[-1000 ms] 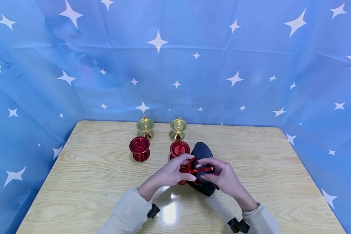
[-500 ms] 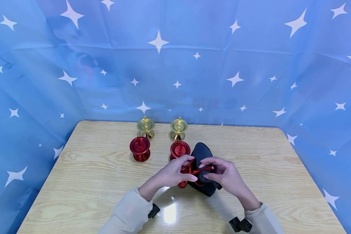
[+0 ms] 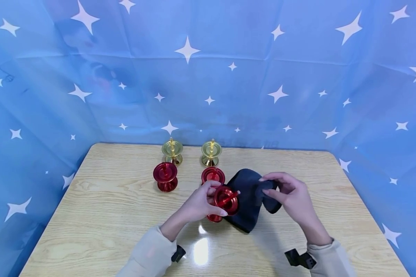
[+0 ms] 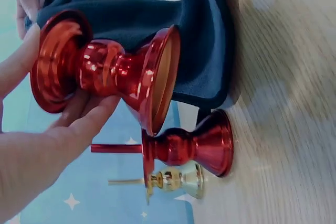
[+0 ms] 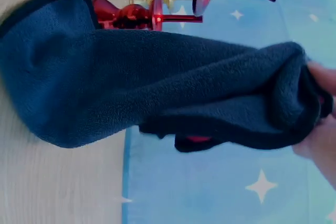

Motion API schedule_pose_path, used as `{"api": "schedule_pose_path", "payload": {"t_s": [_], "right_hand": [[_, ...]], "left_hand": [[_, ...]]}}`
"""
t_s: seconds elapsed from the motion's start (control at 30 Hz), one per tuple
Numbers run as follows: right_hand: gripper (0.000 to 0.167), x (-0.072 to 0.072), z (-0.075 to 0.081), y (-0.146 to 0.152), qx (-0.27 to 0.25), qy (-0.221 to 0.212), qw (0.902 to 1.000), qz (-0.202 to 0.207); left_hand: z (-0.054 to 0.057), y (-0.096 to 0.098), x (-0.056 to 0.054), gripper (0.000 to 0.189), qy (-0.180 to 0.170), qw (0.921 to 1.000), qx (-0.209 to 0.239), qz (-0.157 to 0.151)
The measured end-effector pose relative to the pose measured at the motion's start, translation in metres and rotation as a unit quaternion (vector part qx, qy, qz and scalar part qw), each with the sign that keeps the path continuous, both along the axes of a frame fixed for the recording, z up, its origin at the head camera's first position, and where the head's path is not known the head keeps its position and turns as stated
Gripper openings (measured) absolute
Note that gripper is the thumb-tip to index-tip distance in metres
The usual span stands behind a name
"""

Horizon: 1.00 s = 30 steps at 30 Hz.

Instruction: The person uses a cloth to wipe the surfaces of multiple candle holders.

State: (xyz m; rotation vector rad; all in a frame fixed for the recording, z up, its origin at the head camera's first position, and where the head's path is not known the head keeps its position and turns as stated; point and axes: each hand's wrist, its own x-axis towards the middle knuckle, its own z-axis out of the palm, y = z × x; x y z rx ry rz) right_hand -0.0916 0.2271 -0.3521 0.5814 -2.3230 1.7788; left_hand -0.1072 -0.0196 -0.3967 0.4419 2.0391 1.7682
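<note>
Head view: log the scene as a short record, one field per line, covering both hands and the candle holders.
left hand: grips a tilted red holder
right hand: pinches dark cloth
upright red holders: two
gold holders: two, behind upright reds
backdrop: blue, white stars

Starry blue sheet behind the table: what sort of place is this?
Probably a staged filming corner: the starry blue sheet hangs behind and beside a wood-grain table, and small black devices sit at both sleeve cuffs.
</note>
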Motion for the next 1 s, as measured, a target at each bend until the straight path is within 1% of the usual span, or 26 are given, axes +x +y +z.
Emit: {"api": "schedule_pose_path", "payload": {"t_s": [0.03,0.1,0.17,0.23,0.27,0.33,0.43,0.57,0.63,0.77,0.9,1.0], "right_hand": [[0.031,0.000,0.002,0.000,-0.008,0.000,0.9998,-0.018],[0.029,0.001,0.002,-0.004,-0.020,0.001,0.9989,-0.042],[0.029,0.003,-0.003,-0.012,-0.026,0.007,0.9987,-0.042],[0.028,0.005,-0.010,-0.021,-0.028,0.015,0.9988,-0.036],[0.028,0.007,-0.015,-0.025,-0.028,0.019,0.9990,-0.029],[0.029,0.009,-0.024,-0.031,-0.018,0.029,0.9992,-0.021],[0.030,0.013,-0.035,-0.037,0.008,0.049,0.9985,-0.022],[0.028,0.018,-0.040,-0.041,0.060,0.061,0.9959,-0.031],[0.026,0.020,-0.041,-0.042,0.082,0.054,0.9945,-0.036],[0.022,0.024,-0.042,-0.043,0.102,0.046,0.9928,-0.043],[0.021,0.024,-0.045,-0.039,0.098,0.045,0.9932,-0.043],[0.024,0.024,-0.048,-0.036,0.079,0.032,0.9957,-0.037]], "left_hand": [[0.000,0.001,0.001,0.070,0.002,1.0000,0.000,0.008],[0.001,0.004,0.002,0.073,0.014,0.9997,-0.005,0.020],[0.001,0.007,0.003,0.075,0.028,0.9991,-0.015,0.029],[0.002,0.011,0.005,0.075,0.036,0.9985,-0.021,0.036],[0.001,0.012,0.005,0.075,0.034,0.9984,-0.019,0.040],[0.001,0.014,0.006,0.074,0.032,0.9984,-0.014,0.045],[-0.002,0.015,0.007,0.072,0.032,0.9980,-0.001,0.054],[-0.006,0.014,0.008,0.070,0.030,0.9976,0.012,0.061],[-0.008,0.013,0.009,0.070,0.027,0.9974,0.012,0.065],[-0.011,0.013,0.008,0.071,0.020,0.9974,0.017,0.068],[-0.012,0.012,0.007,0.072,0.014,0.9972,0.026,0.069],[-0.012,0.011,0.006,0.073,0.011,0.9969,0.030,0.071]]}}
